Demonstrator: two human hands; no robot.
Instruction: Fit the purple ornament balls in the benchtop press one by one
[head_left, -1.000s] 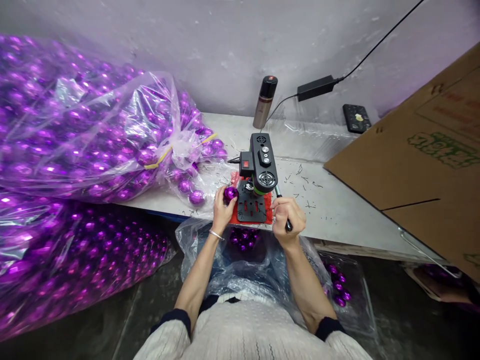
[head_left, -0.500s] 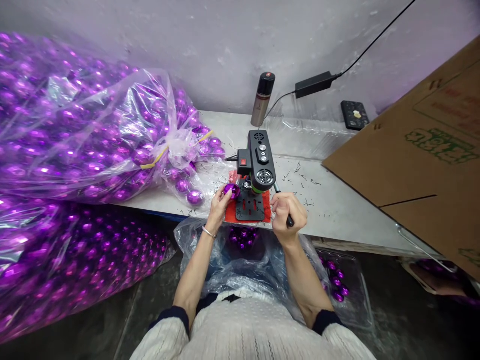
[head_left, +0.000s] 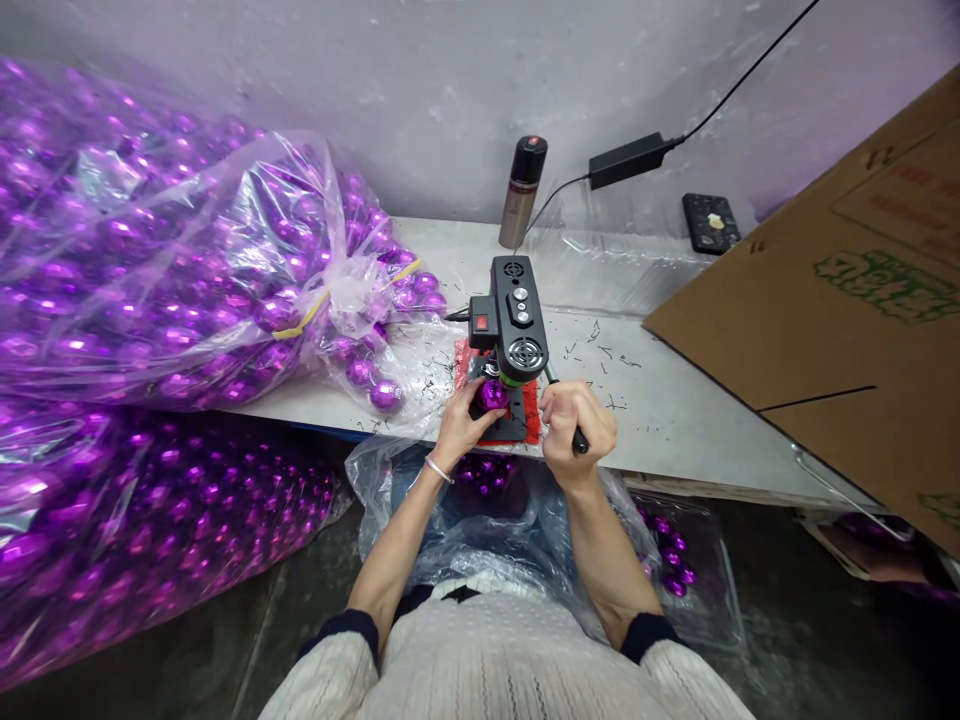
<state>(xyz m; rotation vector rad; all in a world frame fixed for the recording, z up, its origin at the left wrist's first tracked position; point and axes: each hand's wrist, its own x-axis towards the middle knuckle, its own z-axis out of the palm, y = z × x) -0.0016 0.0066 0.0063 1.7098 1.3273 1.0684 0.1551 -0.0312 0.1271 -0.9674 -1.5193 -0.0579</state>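
Left hand point(head_left: 459, 425) curled around one purple ball point(head_left: 492, 394), fingers pinching it from the left and below; ball held on the black base plate of the small bench drill point(head_left: 512, 320), directly beneath the drill head. Contact point between drill bit and ball hidden by the head; bit itself not visible. Right hand point(head_left: 576, 432) closed in a fist around the drill's lever handle point(head_left: 579, 441); only the dark lower tip and a short stretch of the shaft near the drill showing, remainder covered by the fingers. Red mat point(head_left: 531, 405) under the base plate, mostly covered by plate and hands.

Counted on the table point(head_left: 675, 410): one drill, one metal flask point(head_left: 523, 190) upright behind it, one black power adapter point(head_left: 628, 160) with its cord running up out of frame, one small black device point(head_left: 710, 222) near the wall, type not discernible. Fine dark shavings scattered around the drill, too small to count.

Two large clear bags of purple balls: one bag point(head_left: 165, 260) on the table at left, one bag point(head_left: 150, 520) below it, both cut off at the frame edge; contents too many to count. Third open bag point(head_left: 480, 510) below the table edge, a few balls visible inside. Cardboard box point(head_left: 840, 300) at right, cut off by the frame; printing on it illegible.
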